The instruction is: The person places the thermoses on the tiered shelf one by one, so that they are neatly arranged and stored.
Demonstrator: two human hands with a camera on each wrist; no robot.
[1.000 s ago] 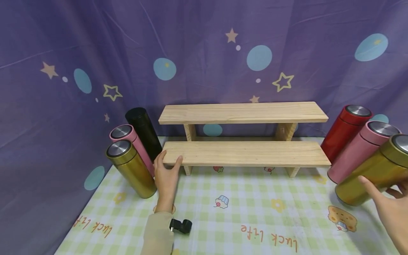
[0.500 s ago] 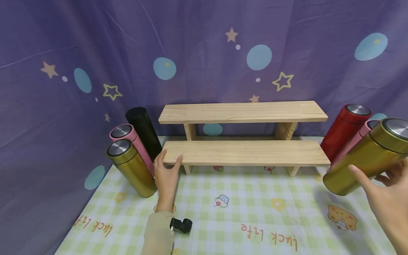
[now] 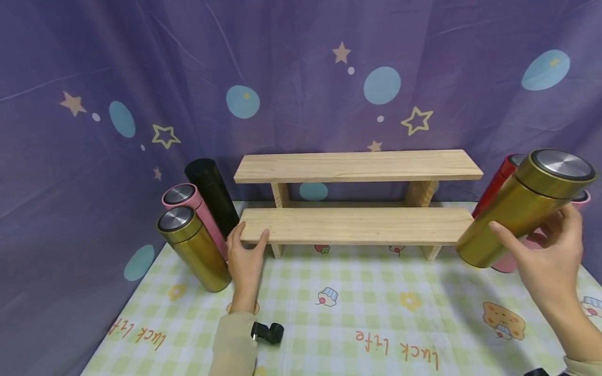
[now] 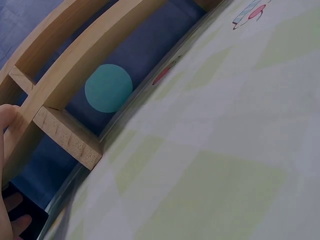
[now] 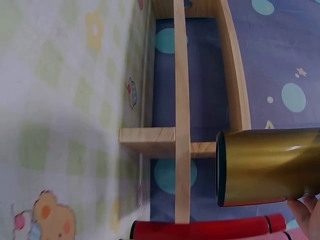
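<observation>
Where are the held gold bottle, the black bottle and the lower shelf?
Held gold bottle (image 3: 523, 204): head view, middle of its side.
Black bottle (image 3: 213, 197): head view, middle of its side.
Lower shelf (image 3: 362, 226): head view, middle of its top.

I view a gold flask (image 3: 527, 204), steel-topped, raised at three o'clock and leaning toward half past one; a pale, two-tier wooden shelf (image 3: 362, 226) stands at its nine o'clock.
</observation>
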